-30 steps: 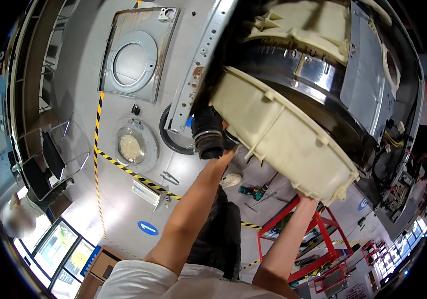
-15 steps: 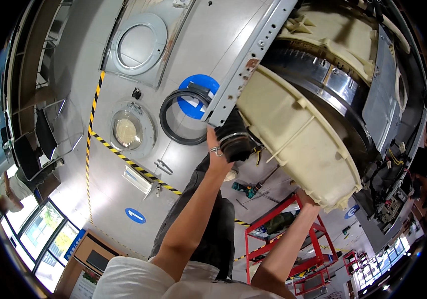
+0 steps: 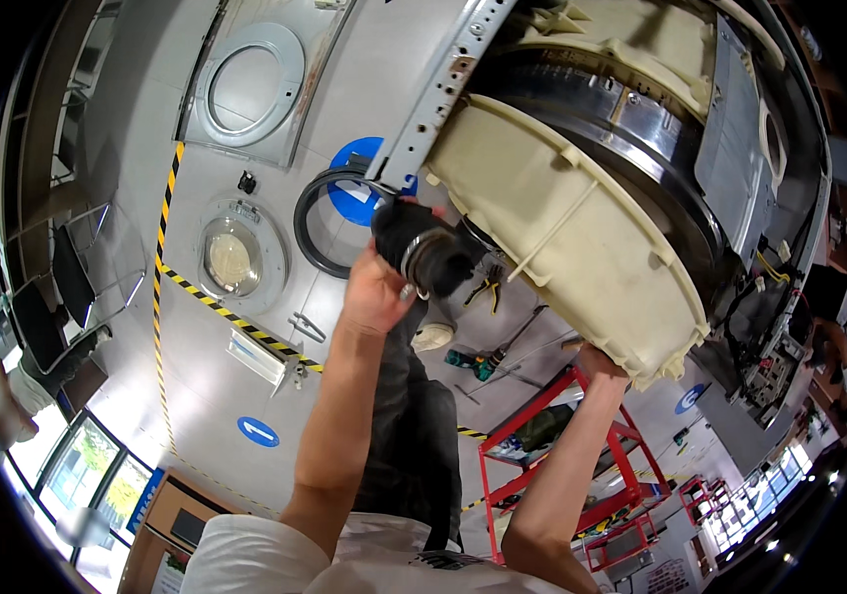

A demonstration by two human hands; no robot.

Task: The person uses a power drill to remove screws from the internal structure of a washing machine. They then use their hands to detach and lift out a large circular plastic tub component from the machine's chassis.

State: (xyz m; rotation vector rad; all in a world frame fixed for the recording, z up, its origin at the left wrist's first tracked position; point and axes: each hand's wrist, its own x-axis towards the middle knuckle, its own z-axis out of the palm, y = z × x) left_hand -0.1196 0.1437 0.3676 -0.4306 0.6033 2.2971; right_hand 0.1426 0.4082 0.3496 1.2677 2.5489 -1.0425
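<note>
A short, ribbed black rubber hose with a metal clamp band around it is in my left hand. My fingers close around its left side, partly hidden behind it. The hose sits just below the end of the metal frame rail, beside the large cream plastic half of a washing machine tub. At the tub half's lower rim is my right hand, gripping the edge with its fingers hidden underneath. A shiny metal drum shows behind the tub half.
On the floor lie a black rubber ring, a round glass door, a panel with a round opening, pliers and a cordless drill. A red tool cart stands below my right arm. Loose wires hang at the right.
My left hand has shifted left with the black hose, which is turned and stands more apart from the tub half. The right hand stays at the rim. The whole view has shifted slightly.
</note>
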